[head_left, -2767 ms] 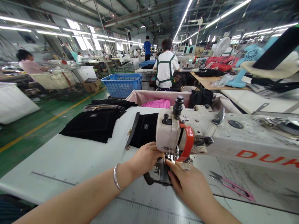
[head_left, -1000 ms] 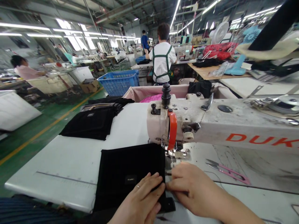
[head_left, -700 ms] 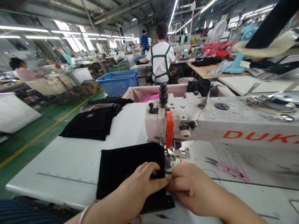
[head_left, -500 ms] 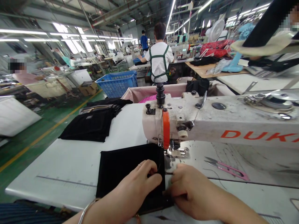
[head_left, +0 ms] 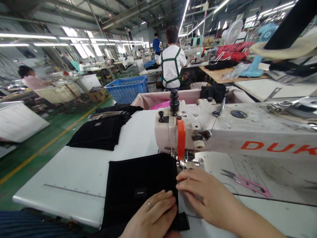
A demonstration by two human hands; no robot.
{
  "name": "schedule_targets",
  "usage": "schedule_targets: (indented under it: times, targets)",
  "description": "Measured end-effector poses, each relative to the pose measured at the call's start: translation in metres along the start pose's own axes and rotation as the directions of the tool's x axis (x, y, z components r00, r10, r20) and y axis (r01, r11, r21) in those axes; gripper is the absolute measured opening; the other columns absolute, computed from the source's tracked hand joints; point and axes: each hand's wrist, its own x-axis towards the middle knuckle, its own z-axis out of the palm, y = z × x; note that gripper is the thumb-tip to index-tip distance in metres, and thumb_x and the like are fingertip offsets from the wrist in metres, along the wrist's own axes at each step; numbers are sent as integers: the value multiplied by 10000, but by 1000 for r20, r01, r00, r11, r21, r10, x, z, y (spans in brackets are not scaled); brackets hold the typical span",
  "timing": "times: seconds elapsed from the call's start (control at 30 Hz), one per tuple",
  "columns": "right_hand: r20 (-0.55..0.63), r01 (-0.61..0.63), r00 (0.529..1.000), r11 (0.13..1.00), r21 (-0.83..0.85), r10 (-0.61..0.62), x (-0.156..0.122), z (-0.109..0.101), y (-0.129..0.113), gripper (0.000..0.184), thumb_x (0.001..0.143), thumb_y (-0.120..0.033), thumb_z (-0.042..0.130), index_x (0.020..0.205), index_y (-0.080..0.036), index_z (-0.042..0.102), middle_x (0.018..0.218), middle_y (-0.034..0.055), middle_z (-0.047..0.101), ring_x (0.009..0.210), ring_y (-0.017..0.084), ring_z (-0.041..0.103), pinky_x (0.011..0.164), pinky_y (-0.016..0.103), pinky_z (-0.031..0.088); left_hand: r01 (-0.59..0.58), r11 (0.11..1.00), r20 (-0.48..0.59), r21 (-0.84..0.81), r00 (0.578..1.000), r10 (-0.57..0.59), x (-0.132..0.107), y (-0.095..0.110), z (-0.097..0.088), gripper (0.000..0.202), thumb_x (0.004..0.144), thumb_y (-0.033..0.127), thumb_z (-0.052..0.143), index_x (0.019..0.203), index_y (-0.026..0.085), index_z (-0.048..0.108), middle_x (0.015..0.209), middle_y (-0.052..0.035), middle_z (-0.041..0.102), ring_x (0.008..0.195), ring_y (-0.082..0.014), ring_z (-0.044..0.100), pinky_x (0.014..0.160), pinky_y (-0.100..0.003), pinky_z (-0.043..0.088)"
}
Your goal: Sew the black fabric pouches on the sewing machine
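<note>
A black fabric piece with a small woven label lies flat on the white sewing table, its upper right corner at the presser foot of the sewing machine. My left hand rests on the lower right part of the fabric, fingers stretched and lying together. My right hand is just below the presser foot, fingers extended, with the fingertips at the fabric's right edge. Under my left hand, part of the fabric is hidden. A short black strip sticks out beside that hand.
Pink-handled thread snips lie right of my right hand. Black sewn pieces are stacked at the table's far left. Behind the machine are a pink-lined bin and a blue basket. A person in a white shirt works farther back.
My left hand has moved down and flattened from a pinch, uncovering the label. My right hand has risen to the presser foot, its curled fingers now extended. The view has shifted slightly.
</note>
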Motion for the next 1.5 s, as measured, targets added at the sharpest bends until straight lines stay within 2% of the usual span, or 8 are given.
schedule_targets:
  times: [0.07,0.23,0.5,0.97,1.17,1.27,1.4,1.5]
  targets:
    - [-37,23,999,999,-42,-24,-1,4,4,302,887,-111,489,1100,-237,662,1160,47,637,1024,196,570,906,382,458,18,998,55,-56,998,-15,6,0,-6,361,956,397,555,1163,116,649,1132,-74,714,1160,-206,627,1101,-307,437]
    - [-38,25,999,997,-75,-28,-3,12,9,312,887,-109,495,1112,-250,660,1142,40,654,1009,217,587,894,421,480,140,973,162,-183,981,-110,24,-6,-21,340,905,275,624,1210,126,621,1211,-79,676,1189,-199,600,1113,-308,433]
    - [-47,-18,999,994,-105,13,1,10,14,339,883,-75,464,1129,-217,649,1179,28,665,1024,216,591,924,403,484,177,938,240,-297,965,-106,37,-38,-12,309,878,221,629,1176,140,638,1251,-72,654,1208,-183,577,1135,-306,387]
    - [-71,-163,986,963,-213,151,2,18,22,475,878,-75,431,1316,-240,513,1160,72,624,1040,246,573,882,414,505,67,963,110,-261,993,-40,60,-79,5,230,903,196,593,1122,160,654,1166,-91,663,1115,-216,598,1047,-380,462]
    - [-299,-189,949,939,-287,100,3,10,25,224,931,-160,473,1101,-197,614,1068,88,613,992,245,544,864,399,463,-25,953,75,-301,996,50,56,-102,2,184,937,242,594,1078,164,685,1081,-88,694,1068,-224,606,1005,-402,463]
    - [-273,-268,947,886,-379,169,6,6,30,151,943,-209,491,945,-195,642,935,73,620,913,256,533,817,411,442,8,945,86,-327,996,22,53,-107,1,160,930,221,610,1058,178,697,1065,-58,710,1024,-194,629,957,-352,492]
    - [-237,-351,935,793,-498,264,8,5,31,279,944,-279,514,691,-208,609,662,43,565,747,246,507,698,394,415,114,936,65,-332,993,-98,53,-92,5,124,915,188,628,1006,184,711,1043,-34,725,975,-173,649,935,-324,511]
    - [-225,-244,961,873,-421,160,7,9,27,190,936,-251,535,785,-192,635,770,56,619,794,233,534,739,383,439,194,925,46,-325,981,-189,54,-75,10,105,903,157,634,968,179,713,1012,-29,733,973,-183,651,946,-347,504]
